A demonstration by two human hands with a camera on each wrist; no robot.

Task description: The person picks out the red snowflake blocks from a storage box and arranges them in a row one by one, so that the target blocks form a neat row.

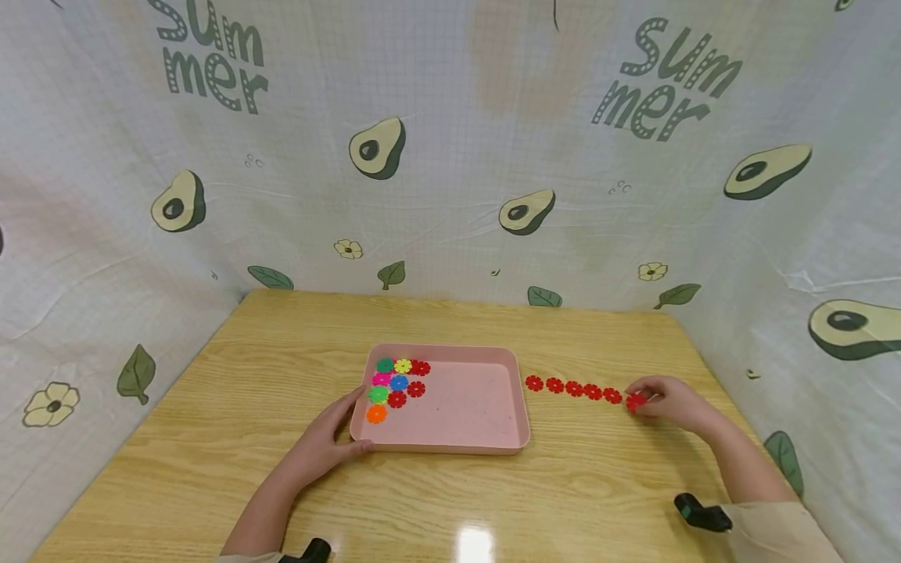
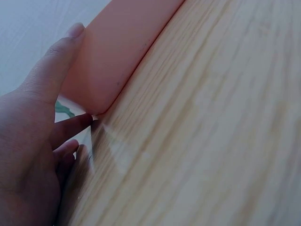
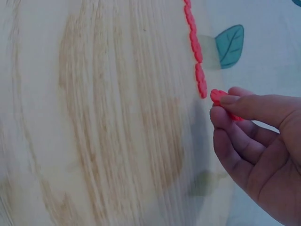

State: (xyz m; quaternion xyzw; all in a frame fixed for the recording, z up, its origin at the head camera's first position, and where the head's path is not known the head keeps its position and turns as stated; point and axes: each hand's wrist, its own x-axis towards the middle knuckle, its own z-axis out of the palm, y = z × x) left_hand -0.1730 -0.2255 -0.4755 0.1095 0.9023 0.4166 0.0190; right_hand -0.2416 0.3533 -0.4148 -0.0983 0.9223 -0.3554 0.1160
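Red disc (image 1: 636,402) pinched in right hand (image 1: 669,403); left hand (image 1: 331,438) flat against pink tray (image 1: 450,447); backdrop reads "Summer" (image 1: 211,55).

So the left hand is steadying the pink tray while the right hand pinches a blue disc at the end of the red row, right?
Not quite: the disc pinched by the right hand is red, as the head and right wrist views show. The left hand does rest against the pink tray.

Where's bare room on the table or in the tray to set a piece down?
Free: the tray's right half, the table behind the tray, and the front strip between both arms. Crowded: the tray's left corner with the mixed discs, and right of the tray, where the red row meets the right hand.
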